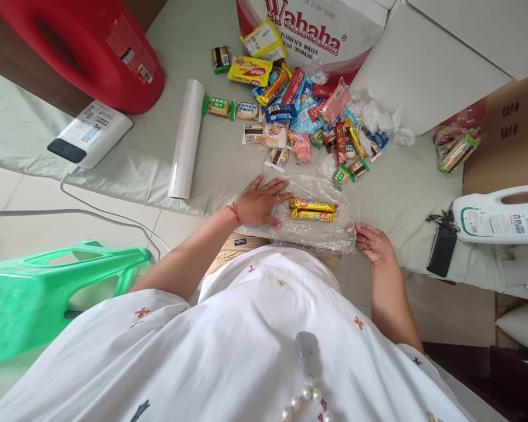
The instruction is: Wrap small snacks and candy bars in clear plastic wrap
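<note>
A sheet of clear plastic wrap (286,235) lies at the table's front edge. On its middle rest two yellow wrapped snack bars (313,210), side by side. My left hand (261,202) lies flat with fingers spread on the wrap's left side, left of the bars. At the right edge of the sheet, my right hand (373,241) pinches the wrap between thumb and fingers. Beyond the sheet lies a pile of small packaged snacks (305,111), among them biscuits and blue, red, pink and yellow packets.
A roll of plastic wrap (187,140) lies to the left, near a white device (92,135) and a red jug (114,58). A Wahaha carton (317,29) stands behind the snacks. To the right are a white detergent bottle (501,217) and keys with a black case (442,251). A green stool (48,293) stands at lower left.
</note>
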Demonstrator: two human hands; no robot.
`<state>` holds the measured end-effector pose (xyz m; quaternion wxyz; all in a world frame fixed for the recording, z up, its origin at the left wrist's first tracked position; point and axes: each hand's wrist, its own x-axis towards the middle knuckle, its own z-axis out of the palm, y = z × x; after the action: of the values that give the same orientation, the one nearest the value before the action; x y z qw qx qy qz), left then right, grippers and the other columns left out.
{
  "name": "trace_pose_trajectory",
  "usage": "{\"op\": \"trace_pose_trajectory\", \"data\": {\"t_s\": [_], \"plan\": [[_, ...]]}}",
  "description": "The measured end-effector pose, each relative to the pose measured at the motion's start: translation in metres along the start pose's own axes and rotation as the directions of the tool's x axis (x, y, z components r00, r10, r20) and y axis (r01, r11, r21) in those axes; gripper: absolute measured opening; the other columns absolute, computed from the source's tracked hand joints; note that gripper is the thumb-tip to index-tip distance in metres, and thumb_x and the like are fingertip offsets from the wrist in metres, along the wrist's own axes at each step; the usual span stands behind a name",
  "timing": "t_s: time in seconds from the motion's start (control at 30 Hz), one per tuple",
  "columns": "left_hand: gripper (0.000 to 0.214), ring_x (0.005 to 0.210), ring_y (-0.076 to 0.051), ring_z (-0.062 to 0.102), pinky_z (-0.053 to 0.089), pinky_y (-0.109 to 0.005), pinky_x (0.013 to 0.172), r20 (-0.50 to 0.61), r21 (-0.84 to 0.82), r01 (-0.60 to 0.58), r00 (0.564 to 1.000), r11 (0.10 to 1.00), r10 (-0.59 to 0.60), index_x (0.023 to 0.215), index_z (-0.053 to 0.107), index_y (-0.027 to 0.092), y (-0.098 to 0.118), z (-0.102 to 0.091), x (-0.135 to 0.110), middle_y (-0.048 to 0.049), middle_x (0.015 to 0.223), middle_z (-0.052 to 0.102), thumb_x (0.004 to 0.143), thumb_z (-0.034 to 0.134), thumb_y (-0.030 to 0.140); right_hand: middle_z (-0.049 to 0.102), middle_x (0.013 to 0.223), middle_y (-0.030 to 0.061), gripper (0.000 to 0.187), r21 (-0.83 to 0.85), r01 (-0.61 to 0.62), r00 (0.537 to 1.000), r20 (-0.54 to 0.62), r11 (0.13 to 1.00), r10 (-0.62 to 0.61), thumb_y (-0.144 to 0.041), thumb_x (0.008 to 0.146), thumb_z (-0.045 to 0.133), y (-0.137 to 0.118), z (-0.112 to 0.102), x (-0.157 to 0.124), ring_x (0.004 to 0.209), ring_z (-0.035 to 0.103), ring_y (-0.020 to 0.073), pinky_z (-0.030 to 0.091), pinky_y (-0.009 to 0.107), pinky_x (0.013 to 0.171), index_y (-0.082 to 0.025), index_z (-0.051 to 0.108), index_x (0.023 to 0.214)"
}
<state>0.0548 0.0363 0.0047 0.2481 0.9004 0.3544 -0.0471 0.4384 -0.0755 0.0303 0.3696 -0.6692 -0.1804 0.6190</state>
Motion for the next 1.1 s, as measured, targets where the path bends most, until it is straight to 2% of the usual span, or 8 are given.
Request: {"op": "trace_pose_trajectory", "data": {"t_s": [0.3,0.4,0.5,0.57,0.67,0.77,0.9,1.1], "plan": [[0.097,0.162,-0.038,0.015,-0.002,-0.063,0.128,-0.004,-0.007,-0.007,1.0,1.0,0.007,0.166,0.029,0.028,-0.001,0.0,0.0,-0.0117,0.177,0.011,0.086,0.064,0.07,0.069,0.073,0.0031,0.041,0.001,0.008,1.0,-0.026,1.0,-0.008,-0.037,0.05,0.097,-0.004,-0.006,0.002,0.046,0.027,0.0001,0.017,0.014,0.037,-0.018,0.073,0.077],[0.097,0.162,-0.04,0.015,-0.001,-0.064,0.128,-0.003,-0.007,-0.013,1.0,1.0,0.013,0.166,0.029,0.028,-0.001,0.001,0.0,-0.0121,0.177,0.011,0.086,0.064,0.07,0.07,0.073,0.0039,0.04,-0.146,0.057,0.995,-0.075,0.988,-0.068,-0.043,0.053,0.094,-0.004,-0.009,0.002,0.047,0.028,0.0021,0.017,0.018,0.038,-0.017,0.074,0.076],[0.097,0.162,-0.038,0.014,-0.001,-0.064,0.128,0.002,0.001,-0.018,1.0,1.0,0.018,0.166,0.029,0.027,-0.002,0.001,0.001,-0.0133,0.176,0.011,0.087,0.063,0.07,0.071,0.073,0.0045,0.039,-0.366,0.132,0.973,-0.131,0.921,-0.191,-0.051,0.062,0.087,-0.003,-0.009,0.004,0.047,0.029,0.0046,0.017,0.022,0.041,-0.017,0.073,0.075],[0.096,0.163,-0.036,0.014,-0.001,-0.064,0.128,0.0,0.009,-0.016,1.0,1.0,0.016,0.166,0.03,0.026,-0.002,0.001,0.001,-0.0138,0.176,0.011,0.087,0.062,0.07,0.073,0.076,0.0048,0.039,-0.42,0.167,0.959,-0.141,0.892,-0.246,-0.054,0.066,0.084,-0.001,-0.007,0.005,0.048,0.03,0.0056,0.018,0.023,0.041,-0.019,0.071,0.075],[0.095,0.163,-0.037,0.015,0.0,-0.063,0.128,-0.007,0.013,-0.017,1.0,1.0,0.017,0.166,0.03,0.026,-0.002,0.002,0.001,-0.0134,0.176,0.012,0.088,0.061,0.071,0.075,0.082,0.0056,0.04,-0.263,0.157,0.974,-0.118,0.952,-0.193,-0.055,0.064,0.086,-0.001,-0.002,0.004,0.047,0.027,0.0047,0.017,0.022,0.04,-0.021,0.067,0.076],[0.095,0.162,-0.038,0.015,-0.001,-0.064,0.128,-0.012,0.014,-0.022,1.0,1.0,0.022,0.166,0.03,0.027,-0.002,0.002,0.001,-0.0133,0.176,0.012,0.087,0.061,0.071,0.073,0.082,0.0059,0.044,-0.084,0.076,0.996,-0.047,0.994,-0.08,-0.049,0.058,0.094,-0.003,0.0,-0.001,0.047,0.027,0.003,0.016,0.019,0.039,-0.02,0.072,0.084],[0.095,0.162,-0.038,0.016,0.0,-0.064,0.128,-0.015,0.018,-0.02,1.0,1.0,0.02,0.166,0.031,0.026,-0.002,0.003,0.001,-0.0136,0.176,0.012,0.088,0.06,0.071,0.068,0.074,0.0025,0.049,-0.022,-0.036,0.999,-0.003,0.999,0.036,-0.033,0.049,0.101,-0.005,-0.005,-0.004,0.048,0.029,0.001,0.017,0.014,0.037,-0.017,0.076,0.089],[0.096,0.162,-0.038,0.016,0.001,-0.064,0.128,-0.012,0.025,-0.022,1.0,0.999,0.022,0.166,0.03,0.025,-0.002,0.003,0.0,-0.0136,0.176,0.012,0.088,0.06,0.071,0.063,0.069,-0.0009,0.045,0.032,-0.073,0.997,0.008,0.997,0.073,-0.025,0.05,0.1,-0.004,-0.012,-0.001,0.046,0.029,-0.0001,0.018,0.013,0.035,-0.016,0.074,0.086]]}}
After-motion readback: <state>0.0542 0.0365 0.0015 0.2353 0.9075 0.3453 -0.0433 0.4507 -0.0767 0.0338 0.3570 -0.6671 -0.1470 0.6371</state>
